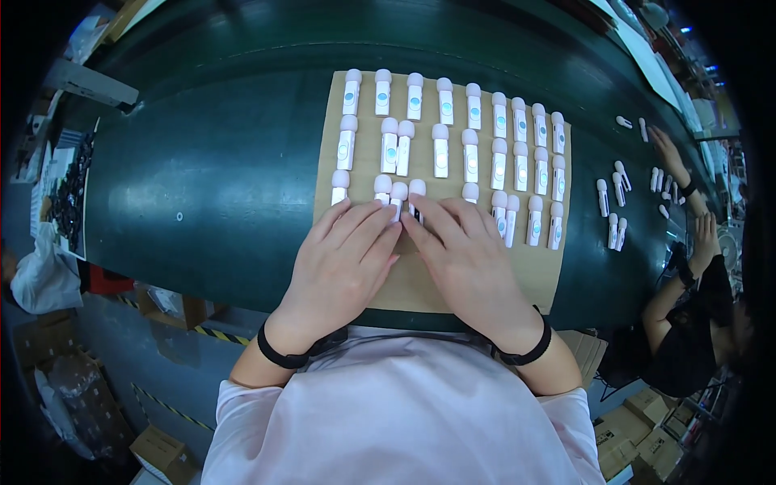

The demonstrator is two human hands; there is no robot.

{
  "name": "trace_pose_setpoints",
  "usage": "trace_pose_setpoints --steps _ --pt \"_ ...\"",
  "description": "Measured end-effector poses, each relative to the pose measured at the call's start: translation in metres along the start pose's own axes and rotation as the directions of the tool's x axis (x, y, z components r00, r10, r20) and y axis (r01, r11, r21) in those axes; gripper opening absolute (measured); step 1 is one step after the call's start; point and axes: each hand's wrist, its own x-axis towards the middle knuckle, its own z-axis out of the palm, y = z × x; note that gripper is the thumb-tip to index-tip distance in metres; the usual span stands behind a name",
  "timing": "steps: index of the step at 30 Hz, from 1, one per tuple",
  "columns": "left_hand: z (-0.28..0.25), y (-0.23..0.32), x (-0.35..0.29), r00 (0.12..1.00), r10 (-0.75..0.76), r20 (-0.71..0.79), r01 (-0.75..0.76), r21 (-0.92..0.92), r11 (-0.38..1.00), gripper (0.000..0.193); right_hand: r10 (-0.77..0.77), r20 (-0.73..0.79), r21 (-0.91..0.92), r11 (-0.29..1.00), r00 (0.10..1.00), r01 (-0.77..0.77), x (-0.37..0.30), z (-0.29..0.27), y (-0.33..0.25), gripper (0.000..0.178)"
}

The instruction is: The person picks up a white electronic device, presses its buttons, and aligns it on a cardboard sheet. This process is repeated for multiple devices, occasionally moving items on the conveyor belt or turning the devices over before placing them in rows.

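Small white microphone-shaped devices with pale pink round heads lie in three rows on a brown cardboard sheet (440,287). Most in the upper rows show a light blue round spot. In the nearest row, my left hand (339,255) has its curled fingertips on a device (382,187), and another device (398,192) stands close against its index finger. My right hand (473,255) pinches a device (416,191) with a dark patch on its body between thumb and index finger. The lower ends of these devices are hidden by my fingers.
The sheet lies on a dark green table (202,194). More loose devices (619,184) are scattered to the right, where a co-worker's hands (705,242) rest by the table. A long grey box (93,83) is at far left. Cardboard boxes (638,432) stand on the floor.
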Motion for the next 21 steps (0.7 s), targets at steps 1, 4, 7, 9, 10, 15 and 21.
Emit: trace_pose_setpoints --steps 1,4,7,9,10,15,21 --pt "0.001 -0.001 -0.001 1.0 -0.004 0.015 0.004 0.002 1.0 0.036 -0.023 0.001 -0.02 1.0 1.0 0.023 -0.001 0.001 0.002 0.04" --pt "0.003 -0.002 -0.003 0.999 -0.018 0.046 0.018 0.005 1.0 0.037 -0.074 0.01 -0.057 0.996 0.997 0.074 -0.004 0.003 0.005 0.039" --pt "0.004 -0.002 -0.003 0.999 -0.017 0.039 0.017 -0.001 1.0 0.037 -0.026 -0.04 -0.09 0.996 0.999 0.022 -0.007 0.005 0.008 0.039" --pt "0.004 -0.003 -0.003 0.999 -0.016 0.038 0.016 0.0 1.0 0.037 -0.026 -0.043 -0.097 0.995 0.999 0.022 -0.007 0.002 0.01 0.038" --pt "0.005 -0.004 -0.003 0.999 -0.014 0.04 0.014 0.004 1.0 0.037 -0.024 -0.049 -0.102 0.995 0.998 0.019 -0.006 0.001 0.011 0.037" --pt "0.004 -0.003 -0.003 0.999 -0.011 0.051 0.011 0.01 1.0 0.037 -0.039 -0.027 -0.127 0.991 0.999 0.035 -0.005 0.0 0.015 0.037" --pt "0.003 -0.003 -0.003 0.998 -0.013 0.055 0.012 0.012 1.0 0.037 0.005 -0.019 -0.145 0.989 1.0 -0.007 -0.008 -0.001 0.011 0.035"
